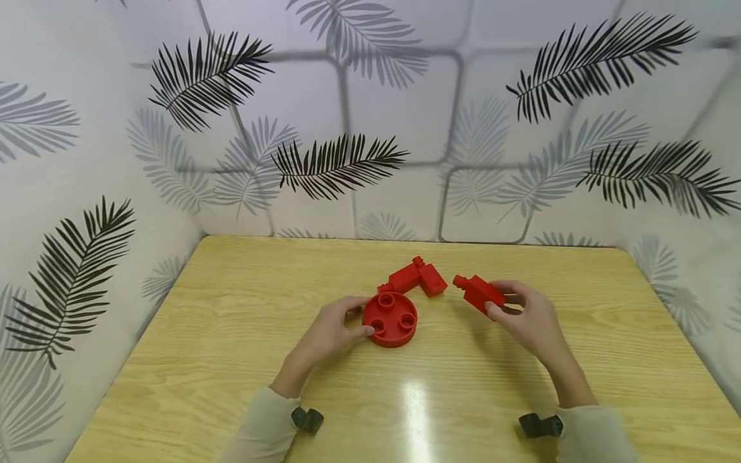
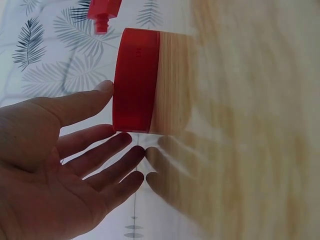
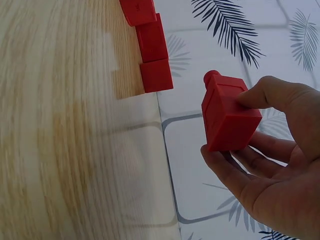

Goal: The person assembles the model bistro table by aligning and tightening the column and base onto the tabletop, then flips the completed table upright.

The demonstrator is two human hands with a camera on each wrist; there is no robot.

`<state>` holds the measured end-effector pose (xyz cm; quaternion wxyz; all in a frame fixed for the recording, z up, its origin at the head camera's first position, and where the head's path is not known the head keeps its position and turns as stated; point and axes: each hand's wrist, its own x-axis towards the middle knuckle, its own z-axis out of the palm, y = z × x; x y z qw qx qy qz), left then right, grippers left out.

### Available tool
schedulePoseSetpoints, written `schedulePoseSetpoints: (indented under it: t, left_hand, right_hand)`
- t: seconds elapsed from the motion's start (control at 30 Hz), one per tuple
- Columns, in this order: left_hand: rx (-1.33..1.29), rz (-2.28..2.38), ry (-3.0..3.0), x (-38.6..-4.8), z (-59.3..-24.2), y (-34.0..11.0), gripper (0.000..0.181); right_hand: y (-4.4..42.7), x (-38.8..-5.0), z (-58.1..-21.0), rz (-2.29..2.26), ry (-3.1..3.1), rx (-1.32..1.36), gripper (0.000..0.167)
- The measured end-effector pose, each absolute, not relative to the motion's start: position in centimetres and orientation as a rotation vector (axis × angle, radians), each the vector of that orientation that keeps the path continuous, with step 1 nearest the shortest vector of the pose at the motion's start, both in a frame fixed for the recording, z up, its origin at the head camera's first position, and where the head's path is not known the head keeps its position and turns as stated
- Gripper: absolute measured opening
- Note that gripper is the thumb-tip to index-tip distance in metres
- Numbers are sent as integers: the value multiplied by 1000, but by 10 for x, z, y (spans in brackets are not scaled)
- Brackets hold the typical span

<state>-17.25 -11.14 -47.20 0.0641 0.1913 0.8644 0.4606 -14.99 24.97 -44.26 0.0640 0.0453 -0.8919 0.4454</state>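
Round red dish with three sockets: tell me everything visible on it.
The round red plastic-looking dish is shallow, with a low rim and three raised hollow ring sockets, all unfilled. It sits sockets-up on the wood-grain tabletop. The left hand pinches its side between thumb and index finger. A red rectangular block with a narrow neck lies just behind it; contact unclear. Small side-wall markings are unreadable.

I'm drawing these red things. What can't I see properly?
Left wrist: inside of the round dish, hidden by its side; its marking, too small to read.
Left wrist: rest of the held block, cut off by the top edge.
Head: part of that block, behind the right hand.
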Motion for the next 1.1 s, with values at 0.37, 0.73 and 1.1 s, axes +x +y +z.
schedulePoseSetpoints:
  t: [0.37,0.73,1.1]
  left_hand:
    - [602,1368,2589,-176,-472,-115,56]
    - [645,1355,2592,-178,-471,-116,56]
    - [650,1340,2600,-177,-470,-115,55]
  right_hand:
    - [222,-146,-446,1445,-2605,226,35]
    - [191,-147,-450,1619,-2466,276,42]
    - [177,-147,-456,1735,-2449,378,43]
